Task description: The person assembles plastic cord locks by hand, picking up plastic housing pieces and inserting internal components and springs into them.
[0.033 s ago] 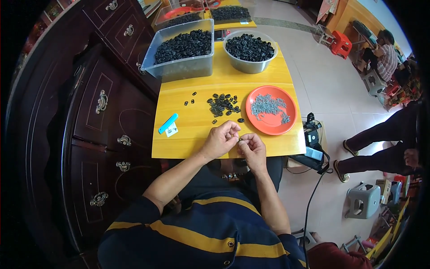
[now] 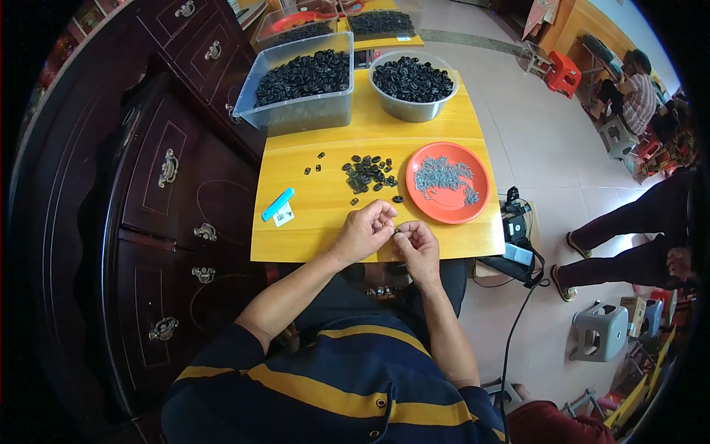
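At the near edge of the yellow table (image 2: 296, 240), my left hand (image 2: 362, 233) and my right hand (image 2: 418, 250) meet with their fingertips almost touching. Thumb and fingers of the right hand pinch a small dark piece (image 2: 397, 231), mostly covered by the fingers. My left hand is closed in a pinch too; whatever it holds is too small to make out. Just beyond the hands lies a loose pile of small black oval pieces (image 2: 364, 177), with one black oval piece (image 2: 398, 199) apart from it. Small grey metal pins or screws (image 2: 442, 175) lie on the red plate (image 2: 449, 214) to the right.
A clear bin (image 2: 296, 115) and a round tub (image 2: 413, 111), both full of black pieces, stand at the back. A light-blue handled tool (image 2: 278, 204) lies at left on a white label (image 2: 283, 216). Dark drawers (image 2: 159, 200) border the left; a grey stool (image 2: 599, 331) stands right.
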Available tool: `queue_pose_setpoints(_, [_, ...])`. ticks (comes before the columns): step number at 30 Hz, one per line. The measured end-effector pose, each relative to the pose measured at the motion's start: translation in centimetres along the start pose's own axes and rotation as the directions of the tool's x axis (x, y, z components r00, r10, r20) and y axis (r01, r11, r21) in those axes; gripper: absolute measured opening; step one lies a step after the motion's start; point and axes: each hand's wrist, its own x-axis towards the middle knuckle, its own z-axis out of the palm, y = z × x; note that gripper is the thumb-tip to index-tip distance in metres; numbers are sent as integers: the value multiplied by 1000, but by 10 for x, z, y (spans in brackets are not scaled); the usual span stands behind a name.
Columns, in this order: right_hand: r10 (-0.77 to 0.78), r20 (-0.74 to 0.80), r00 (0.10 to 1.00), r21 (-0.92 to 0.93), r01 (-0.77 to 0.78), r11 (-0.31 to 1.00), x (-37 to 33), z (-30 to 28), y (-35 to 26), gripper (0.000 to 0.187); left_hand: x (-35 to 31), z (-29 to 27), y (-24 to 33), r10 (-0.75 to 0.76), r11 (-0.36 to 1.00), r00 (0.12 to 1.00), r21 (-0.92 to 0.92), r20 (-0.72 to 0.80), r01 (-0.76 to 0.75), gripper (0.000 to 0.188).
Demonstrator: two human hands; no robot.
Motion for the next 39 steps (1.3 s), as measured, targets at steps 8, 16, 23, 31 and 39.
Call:
queue_pose_setpoints(8, [-68,-44,997,-56,66,996,-2,-2,10,8,-3,11,-11,37,998,996,-50,-75,-41,11])
queue_pose_setpoints(16, [-86,-35,996,-54,84,995,-3,0,12,9,-6,11,-10,-69,991,997,-115,26,71,13])
queue_pose_setpoints(23, [-53,-39,998,1,53,999,-1,-2,10,10,-4,17,-4,-58,986,998,-156,0,57,17])
queue_pose_setpoints(31, [-54,-38,998,14,55,998,1,-1,8,9,9,1,-3,-72,956,988,-274,133,107,19])
queue_pose_setpoints(39, [-60,-53,997,98,65,993,-2,2,-3,9,40,-21,10,-30,992,999,124,27,27,17])
